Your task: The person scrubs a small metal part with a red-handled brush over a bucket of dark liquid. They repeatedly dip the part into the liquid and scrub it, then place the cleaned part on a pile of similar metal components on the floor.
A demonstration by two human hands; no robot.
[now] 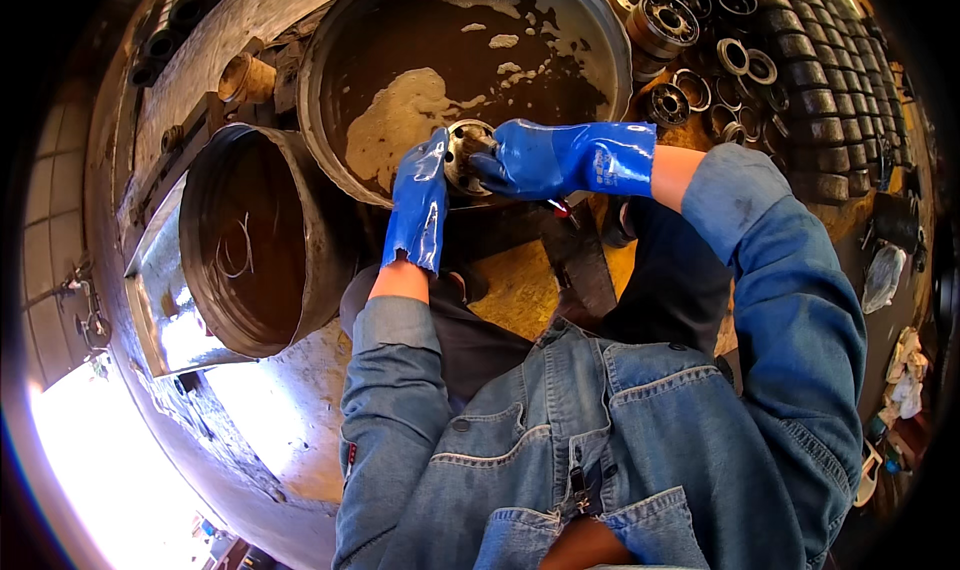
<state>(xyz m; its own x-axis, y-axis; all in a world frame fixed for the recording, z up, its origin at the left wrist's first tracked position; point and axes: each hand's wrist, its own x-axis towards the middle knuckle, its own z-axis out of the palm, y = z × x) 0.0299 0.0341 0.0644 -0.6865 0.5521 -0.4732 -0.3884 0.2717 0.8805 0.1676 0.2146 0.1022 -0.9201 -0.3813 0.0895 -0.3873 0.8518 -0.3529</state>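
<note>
**Round metal part held over wash tub, both hands gloved**

Lower frame: denim jacket (560, 440), sleeves rising toward centre.

Centre: left hand (420, 195), blue rubber glove, fingers wrapped on the left side of a round metal bearing-like part (465, 152). Right hand (535, 158), matching glove, clasps the part's right side. Part sits just above frame centre, at the near rim of the tub; its open round face looks up toward the camera, axis roughly upright; any tilt cannot be told.

Behind: large round tub (330, 60) of brown liquid with pale foam. Left of centre: empty dark drum (310, 170), tilted. Upper right: loose bearings and rings (690, 60), beside rows of dark cylindrical parts (810, 100).
</note>
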